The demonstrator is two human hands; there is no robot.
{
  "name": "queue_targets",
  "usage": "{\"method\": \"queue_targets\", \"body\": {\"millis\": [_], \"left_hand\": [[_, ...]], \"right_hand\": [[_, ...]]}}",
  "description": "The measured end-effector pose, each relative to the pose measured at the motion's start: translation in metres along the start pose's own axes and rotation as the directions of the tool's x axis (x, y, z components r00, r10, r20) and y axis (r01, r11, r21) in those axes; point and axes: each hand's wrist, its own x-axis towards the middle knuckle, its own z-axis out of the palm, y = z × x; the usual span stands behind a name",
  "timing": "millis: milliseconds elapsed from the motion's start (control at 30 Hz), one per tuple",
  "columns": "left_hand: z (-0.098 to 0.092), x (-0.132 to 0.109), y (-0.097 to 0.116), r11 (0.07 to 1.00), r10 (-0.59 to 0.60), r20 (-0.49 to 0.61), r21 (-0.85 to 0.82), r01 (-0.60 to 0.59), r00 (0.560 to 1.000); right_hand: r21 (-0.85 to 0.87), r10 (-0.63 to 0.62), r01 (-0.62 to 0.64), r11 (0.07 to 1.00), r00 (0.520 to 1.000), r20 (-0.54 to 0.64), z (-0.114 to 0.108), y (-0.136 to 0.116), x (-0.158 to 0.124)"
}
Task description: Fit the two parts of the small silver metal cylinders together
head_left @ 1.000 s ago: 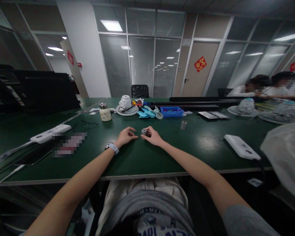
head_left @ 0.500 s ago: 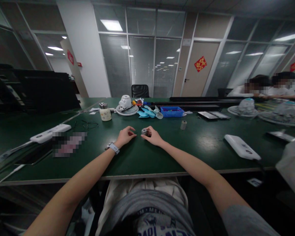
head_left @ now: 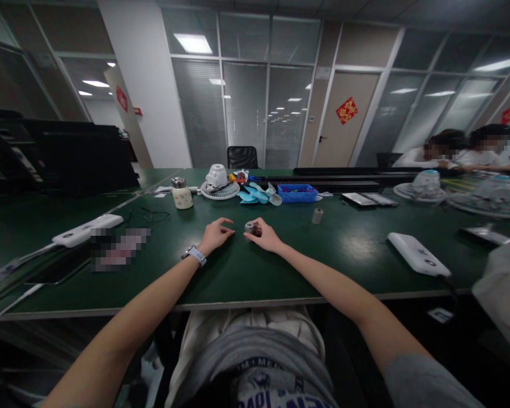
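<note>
Over the green table [head_left: 238, 277], my right hand [head_left: 267, 237] has its thumb and fingers around a small grey metal cylinder [head_left: 249, 228], which looks like a small motor standing upright. The fingers hide part of its side. Just left of it, my left hand [head_left: 215, 236] rests with thumb and forefinger apart and nothing between them. A watch [head_left: 195, 256] is on that wrist. A second similar cylinder [head_left: 317, 216] stands upright on the table, off to the right of my right hand.
Farther back are a white fan part [head_left: 216, 177], blue fan blades [head_left: 255, 194] and a blue basket [head_left: 297, 194]. A patterned jar [head_left: 182, 195] stands left. White power strips [head_left: 419, 254] lie on both sides. Two people [head_left: 446, 148] sit at the far right.
My left thumb and fingertips have shifted slightly left, a little farther from the cylinder. My right hand keeps its grip in the same place.
</note>
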Motion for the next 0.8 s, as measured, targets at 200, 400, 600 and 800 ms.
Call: {"method": "queue_targets", "body": {"millis": [200,400,600,800], "left_hand": [[-0.002,0.001,0.001,0.995,-0.098,-0.006,-0.003,0.098,0.995],[0.001,0.004,-0.006,0.994,-0.109,-0.009,-0.020,0.109,0.994],[0.003,0.006,-0.010,0.997,-0.076,-0.007,0.007,0.076,0.997],[0.003,0.007,-0.009,0.997,-0.069,-0.005,0.016,0.069,0.998]], "right_hand": [[-0.008,-0.002,0.002,1.000,1.000,0.004,-0.001,-0.002,0.000],[-0.006,-0.012,0.012,1.000,1.000,0.005,0.000,0.001,0.000],[-0.009,-0.007,0.007,1.000,1.000,0.008,0.000,0.002,0.001],[-0.013,-0.007,0.007,1.000,1.000,0.013,-0.001,0.000,0.000]]}}
